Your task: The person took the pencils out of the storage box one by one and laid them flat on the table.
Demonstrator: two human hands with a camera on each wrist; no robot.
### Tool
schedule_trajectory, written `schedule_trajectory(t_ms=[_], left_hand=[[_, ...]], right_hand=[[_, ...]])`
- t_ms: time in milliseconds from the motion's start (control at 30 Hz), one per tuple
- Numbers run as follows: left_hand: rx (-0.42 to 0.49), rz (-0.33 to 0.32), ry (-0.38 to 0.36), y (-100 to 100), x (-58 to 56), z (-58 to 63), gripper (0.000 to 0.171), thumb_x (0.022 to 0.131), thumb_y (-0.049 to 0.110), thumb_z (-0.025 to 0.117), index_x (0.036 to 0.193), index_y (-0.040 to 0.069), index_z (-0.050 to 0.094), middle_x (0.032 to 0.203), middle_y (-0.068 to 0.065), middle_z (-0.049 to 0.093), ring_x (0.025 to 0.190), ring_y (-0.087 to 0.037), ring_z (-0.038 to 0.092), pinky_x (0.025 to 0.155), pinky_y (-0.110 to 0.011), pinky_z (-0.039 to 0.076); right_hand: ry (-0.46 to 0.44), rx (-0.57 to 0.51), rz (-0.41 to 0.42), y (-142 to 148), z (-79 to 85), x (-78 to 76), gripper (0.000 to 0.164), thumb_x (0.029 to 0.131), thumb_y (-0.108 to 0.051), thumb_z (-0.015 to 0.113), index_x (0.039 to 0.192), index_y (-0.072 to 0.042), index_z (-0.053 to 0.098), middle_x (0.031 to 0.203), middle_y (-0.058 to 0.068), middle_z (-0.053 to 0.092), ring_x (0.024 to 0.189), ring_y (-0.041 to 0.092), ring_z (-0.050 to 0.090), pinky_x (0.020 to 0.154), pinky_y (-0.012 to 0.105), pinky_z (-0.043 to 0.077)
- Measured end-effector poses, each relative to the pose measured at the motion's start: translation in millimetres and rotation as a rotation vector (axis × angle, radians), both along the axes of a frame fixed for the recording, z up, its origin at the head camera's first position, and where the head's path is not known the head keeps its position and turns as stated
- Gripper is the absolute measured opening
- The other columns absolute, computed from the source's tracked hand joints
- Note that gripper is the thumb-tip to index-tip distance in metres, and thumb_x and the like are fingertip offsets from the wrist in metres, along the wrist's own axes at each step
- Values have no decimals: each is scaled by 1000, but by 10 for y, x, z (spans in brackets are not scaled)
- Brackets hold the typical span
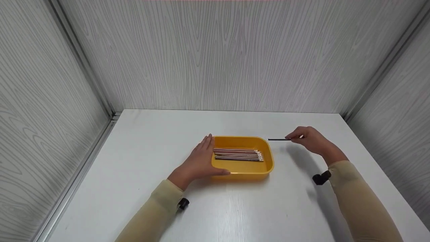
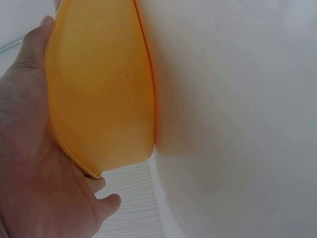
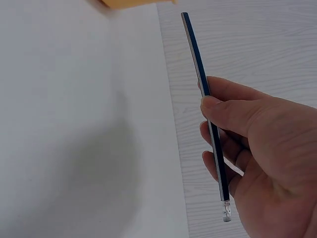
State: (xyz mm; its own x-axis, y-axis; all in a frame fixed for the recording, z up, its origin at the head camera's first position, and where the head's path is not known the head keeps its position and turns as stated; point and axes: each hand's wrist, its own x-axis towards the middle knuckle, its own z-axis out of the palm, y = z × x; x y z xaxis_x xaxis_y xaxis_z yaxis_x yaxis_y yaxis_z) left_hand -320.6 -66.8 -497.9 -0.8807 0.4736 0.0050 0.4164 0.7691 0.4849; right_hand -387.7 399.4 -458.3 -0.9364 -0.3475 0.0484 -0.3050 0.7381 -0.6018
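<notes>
A yellow plastic tray (image 1: 245, 175) stands on the white table, and several pencils (image 1: 238, 155) lie side by side in it, their eraser ends to the right. My left hand (image 1: 200, 163) rests along the tray's left end, fingers straight at the back corner and thumb over the front rim. To the right of the tray, my right hand (image 1: 310, 139) pinches a dark pencil (image 3: 194, 47) between thumb and fingers above the table. Its plain end points left at the tray; the eraser end lies beside the palm in the right wrist view.
The white tabletop (image 1: 151, 134) runs back to a wood-grain panel wall (image 1: 218, 57). Similar panels rise at the left and right. Small black cameras (image 1: 321, 177) sit on both wrists.
</notes>
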Motion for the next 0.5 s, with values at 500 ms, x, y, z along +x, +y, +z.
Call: schedule_trajectory(t_ms=[500], left_hand=[[15,-12,-1,-7,-11,-25,151,78,90,75,176,0,3,185,-14,-4,172,-29,-4,138,-46,6]], right_hand=[[-57,26,-47,142,-288,-55,27,105,2,73,126,-9,85,121,8,80,118,31,69,99,31,55]])
